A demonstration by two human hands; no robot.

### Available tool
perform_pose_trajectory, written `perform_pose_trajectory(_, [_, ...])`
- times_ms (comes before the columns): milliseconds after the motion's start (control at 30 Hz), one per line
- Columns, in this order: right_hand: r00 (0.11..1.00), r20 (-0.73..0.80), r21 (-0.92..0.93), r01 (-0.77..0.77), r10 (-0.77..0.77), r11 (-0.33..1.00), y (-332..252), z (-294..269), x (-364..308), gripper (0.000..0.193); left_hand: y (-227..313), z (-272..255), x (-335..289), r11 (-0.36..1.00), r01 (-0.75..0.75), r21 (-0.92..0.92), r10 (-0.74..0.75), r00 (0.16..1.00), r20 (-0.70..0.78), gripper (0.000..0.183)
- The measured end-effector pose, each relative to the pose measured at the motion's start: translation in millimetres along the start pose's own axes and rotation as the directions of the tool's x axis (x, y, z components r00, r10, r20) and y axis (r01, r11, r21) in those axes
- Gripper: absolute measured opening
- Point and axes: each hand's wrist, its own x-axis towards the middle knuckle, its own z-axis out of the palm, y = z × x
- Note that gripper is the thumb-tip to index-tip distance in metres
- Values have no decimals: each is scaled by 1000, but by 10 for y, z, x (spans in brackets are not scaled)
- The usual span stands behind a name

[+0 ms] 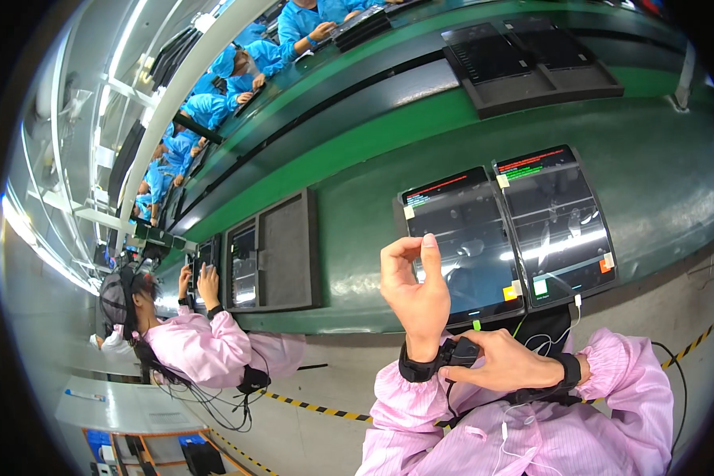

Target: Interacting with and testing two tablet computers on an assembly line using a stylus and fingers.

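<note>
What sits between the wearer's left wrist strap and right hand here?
In the head view, a small black device sits there, against the black wrist strap, with the thumb and fingers of the right hand around it.

Across the green table (355, 238), a bare strip is running between the grey tray (287, 254) and the left tablet (466, 250); another is opening beyond the right tablet (554, 230). The left hand (419, 293) is obstructing the left tablet's near-left corner; a white cable (577, 309) is hanging over the table's near edge.
</note>
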Motion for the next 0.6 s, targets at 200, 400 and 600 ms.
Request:
perform_pose_trajectory(200, [997, 38, 25, -68, 67, 997, 8, 0, 18, 44, 14, -23, 22, 910, -266, 318, 264, 963, 50, 10])
perform_pose_trajectory(400, [992, 95, 43, -88, 84, 995, 22, 10, 38, 50, -18, -54, -29, 916, -259, 307, 236, 966, 109, 9])
perform_pose_trajectory(600, [991, 101, -80, -83, 91, 993, -43, -278, -184, 73, -311, -334, -47, 969, 101, 224, -145, 971, 189, 12])
